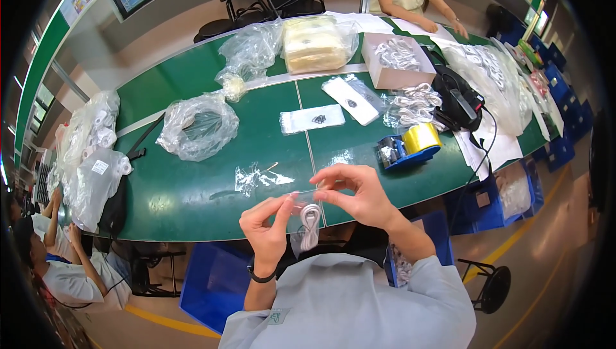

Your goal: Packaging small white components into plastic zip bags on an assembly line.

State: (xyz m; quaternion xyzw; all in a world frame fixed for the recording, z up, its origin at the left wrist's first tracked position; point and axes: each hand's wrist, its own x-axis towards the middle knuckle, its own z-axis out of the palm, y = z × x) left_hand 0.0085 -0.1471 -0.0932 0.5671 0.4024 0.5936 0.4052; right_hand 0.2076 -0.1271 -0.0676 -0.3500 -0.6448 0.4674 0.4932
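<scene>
The left hand (pixel 266 220) is closed at thumb and forefinger, pinching the upper edge of a small clear plastic bag (pixel 296 236) that hangs upright at the near edge of the green tabletop (pixel 250 169). A coiled white cable (pixel 310 224) is visible in the bag. The right hand (pixel 359 195) is at the bag's upper right corner with fingers curled; whether they grip the film cannot be told. Beyond the hands, a flat clear plastic piece (pixel 247 182) lies on the tabletop. To the right stands a blue tape dispenser with a yellow roll (pixel 421 138); behind it lie bundled white cables (pixel 414 104), near an open white box (pixel 388 78) containing further cables. A ring-shaped bundle of clear plastic (pixel 215 132) rests on the left.
</scene>
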